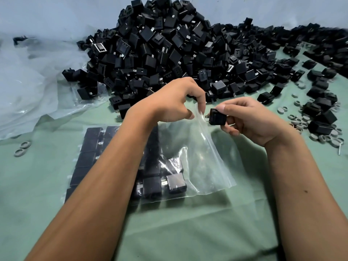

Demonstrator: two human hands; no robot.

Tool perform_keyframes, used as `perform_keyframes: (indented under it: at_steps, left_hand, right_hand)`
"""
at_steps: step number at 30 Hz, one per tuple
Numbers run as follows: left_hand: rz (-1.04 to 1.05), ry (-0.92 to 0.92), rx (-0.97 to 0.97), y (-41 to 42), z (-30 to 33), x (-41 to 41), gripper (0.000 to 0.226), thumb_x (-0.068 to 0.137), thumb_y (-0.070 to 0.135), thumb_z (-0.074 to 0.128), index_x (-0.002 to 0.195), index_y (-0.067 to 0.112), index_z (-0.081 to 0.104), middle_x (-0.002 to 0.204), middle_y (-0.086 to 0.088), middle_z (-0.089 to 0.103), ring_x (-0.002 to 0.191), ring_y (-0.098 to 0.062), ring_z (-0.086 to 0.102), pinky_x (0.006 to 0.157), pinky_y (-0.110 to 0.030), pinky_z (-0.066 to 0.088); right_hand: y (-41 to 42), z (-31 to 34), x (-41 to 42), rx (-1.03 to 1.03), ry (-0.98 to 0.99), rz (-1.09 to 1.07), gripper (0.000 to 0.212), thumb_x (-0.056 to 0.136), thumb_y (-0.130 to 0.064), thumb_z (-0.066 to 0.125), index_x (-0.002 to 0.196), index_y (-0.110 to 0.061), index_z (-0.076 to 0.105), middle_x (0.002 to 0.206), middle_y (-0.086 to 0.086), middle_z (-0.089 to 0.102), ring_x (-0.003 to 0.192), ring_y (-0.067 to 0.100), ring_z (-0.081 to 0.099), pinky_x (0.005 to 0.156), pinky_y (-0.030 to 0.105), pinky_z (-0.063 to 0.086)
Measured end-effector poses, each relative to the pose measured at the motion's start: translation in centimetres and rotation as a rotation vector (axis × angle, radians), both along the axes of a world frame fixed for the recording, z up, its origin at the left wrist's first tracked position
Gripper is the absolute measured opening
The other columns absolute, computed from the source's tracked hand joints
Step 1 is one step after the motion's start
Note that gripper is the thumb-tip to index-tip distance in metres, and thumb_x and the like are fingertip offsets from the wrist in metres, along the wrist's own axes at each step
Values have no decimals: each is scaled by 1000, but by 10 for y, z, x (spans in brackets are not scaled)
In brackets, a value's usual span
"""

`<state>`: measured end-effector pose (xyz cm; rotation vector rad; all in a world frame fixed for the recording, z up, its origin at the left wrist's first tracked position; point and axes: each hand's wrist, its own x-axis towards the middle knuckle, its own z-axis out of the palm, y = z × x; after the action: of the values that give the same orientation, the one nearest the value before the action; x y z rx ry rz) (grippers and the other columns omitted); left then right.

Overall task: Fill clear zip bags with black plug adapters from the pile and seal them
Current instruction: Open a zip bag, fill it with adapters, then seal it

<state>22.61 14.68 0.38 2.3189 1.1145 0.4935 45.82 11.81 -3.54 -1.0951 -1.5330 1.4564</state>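
1. The step in hand looks like filling: the left hand pinches the raised mouth edge of a clear, floppy plastic zip bag, holding it up, while the right hand grips one small black cube-shaped plug adapter between thumb and curled fingers, its metal prongs pointing at the bag mouth, just beside it.
2. A few black adapters already lie in the bag's lower end, near the left forearm; most of the bag is slack, so the filling seems far from done.
3. The next move calls for the mouth to be held wide enough for the adapter to slip in prongs first without snagging the thin film.
4. Partly under the left forearm lies a flat, already packed bag of black adapters.
5. All rests on a pale green cloth-covered table. The large heap of loose black adapters fills its far side, small grey rings scatter toward the right edge, and crumpled clear plastic sheeting covers the far left corner against a pale blue wall.
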Motion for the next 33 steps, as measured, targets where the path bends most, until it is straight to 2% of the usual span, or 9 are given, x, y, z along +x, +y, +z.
perform_keyframes:
  at_steps: [3,6,9,12,15,19,23,30,33]
  left_hand:
    - [12,-23,-28,0,6,-4,32,73,4,86,79,33,75,123,5,57,118,-15,58,101,-44,50]
    - [1,-11,-51,-1,9,-6,30,71,6,89,73,33,75,123,7,57,117,-14,58,100,-46,51]
    - [-22,15,-50,-1,8,-5,29,70,10,90,71,35,75,121,7,58,115,-7,56,100,-42,50]
    - [-40,34,-77,1,4,-5,28,70,11,90,72,36,77,120,8,57,113,0,55,103,-36,48]
    - [-45,35,-88,2,4,-5,28,71,11,90,73,37,78,118,6,59,112,-5,57,100,-39,50]
    - [-50,27,-98,1,6,-6,28,72,11,89,76,37,79,118,4,60,110,-13,60,95,-45,52]
    - [-40,-18,-64,0,7,-3,24,73,8,85,76,31,79,115,4,63,112,-15,58,95,-46,51]
    - [21,-87,-14,2,12,-9,22,74,4,80,78,25,78,109,-4,68,110,-20,62,93,-49,52]
    - [16,-111,-12,0,12,-9,19,73,9,81,79,26,79,107,-3,69,109,-20,63,93,-49,53]
  right_hand:
    - [1,-1,2,-6,27,-30,27,101,-14,58,94,11,66,65,4,65,46,13,51,39,19,37]
    - [0,1,3,1,61,-4,41,94,-18,65,107,21,62,75,10,68,52,17,56,41,19,42]
    - [-2,4,5,-3,97,77,32,89,-16,63,108,9,72,83,13,71,58,19,63,47,21,52]
    - [-5,4,7,-39,117,188,26,87,-7,65,110,-1,76,92,18,74,71,26,71,63,27,61]
    - [-6,1,4,-74,32,267,32,82,1,71,114,-4,77,103,26,75,85,34,76,80,36,63]
    - [-4,-2,1,-30,-185,274,41,78,-3,82,118,-4,74,111,27,74,108,48,69,103,56,54]
    - [-11,1,-18,13,-198,357,31,81,-4,84,112,-5,77,109,21,77,108,49,69,97,63,54]
    - [-16,0,-48,177,-225,227,22,80,3,83,101,-4,78,98,16,79,92,43,75,87,63,58]
    - [-17,-3,-53,169,-253,274,17,84,2,80,100,3,74,93,24,76,88,50,72,81,65,57]
